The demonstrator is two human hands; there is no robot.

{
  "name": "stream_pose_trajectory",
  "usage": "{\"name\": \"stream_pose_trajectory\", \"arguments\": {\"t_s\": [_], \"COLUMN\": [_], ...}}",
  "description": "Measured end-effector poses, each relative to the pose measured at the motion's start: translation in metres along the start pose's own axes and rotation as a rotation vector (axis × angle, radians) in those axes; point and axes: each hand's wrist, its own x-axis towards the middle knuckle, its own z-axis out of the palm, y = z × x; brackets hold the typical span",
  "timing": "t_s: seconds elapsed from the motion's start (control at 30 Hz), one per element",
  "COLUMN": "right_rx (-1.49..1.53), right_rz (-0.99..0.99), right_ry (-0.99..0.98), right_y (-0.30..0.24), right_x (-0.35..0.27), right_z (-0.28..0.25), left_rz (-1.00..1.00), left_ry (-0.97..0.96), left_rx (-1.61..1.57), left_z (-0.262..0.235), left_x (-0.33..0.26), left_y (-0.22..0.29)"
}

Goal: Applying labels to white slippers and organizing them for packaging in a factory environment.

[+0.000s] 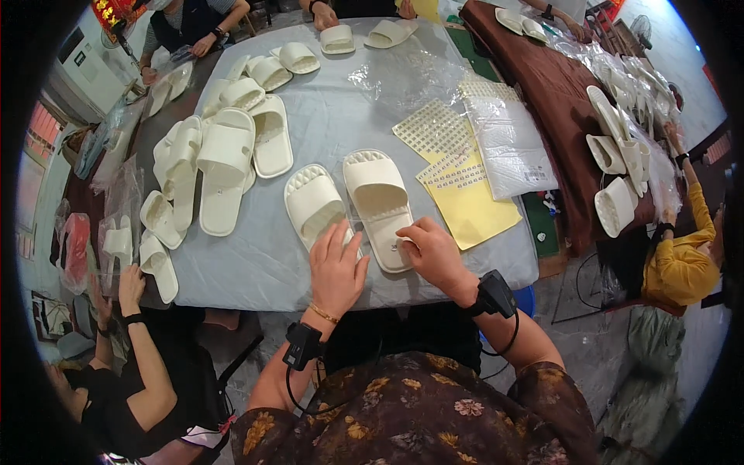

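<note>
Two white slippers stand side by side near the middle of a table covered in grey-blue cloth, heel ends toward the near edge. The left hand lies over the heel end of the left slipper; its grip is loose, with fingers extended and slightly spread, and has hold of nothing visible. The right hand is at the heel end of the right slipper, just beside a small dark mark on the insole; its grip is drawn in, thumb and forefinger close together, and whether anything is pinched there cannot be told. To the right lie sticker sheets, a yellow sheet and a white packet. More slippers are grouped at left.
</note>
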Motion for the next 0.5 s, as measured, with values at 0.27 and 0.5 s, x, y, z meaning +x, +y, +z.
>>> {"name": "stream_pose_trajectory", "arguments": {"t_s": [0.27,0.5], "right_rx": [-0.102,-0.151], "right_rz": [0.040,0.057], "right_ry": [0.051,-0.055], "right_y": [-0.009,0.000], "right_x": [0.005,0.002], "right_z": [0.018,0.025], "left_rz": [0.104,0.041], "left_ry": [-0.114,-0.220], "left_rx": [-0.068,-0.050], "left_z": [0.012,0.020], "left_x": [0.027,0.019], "left_y": [0.002,0.004]}}
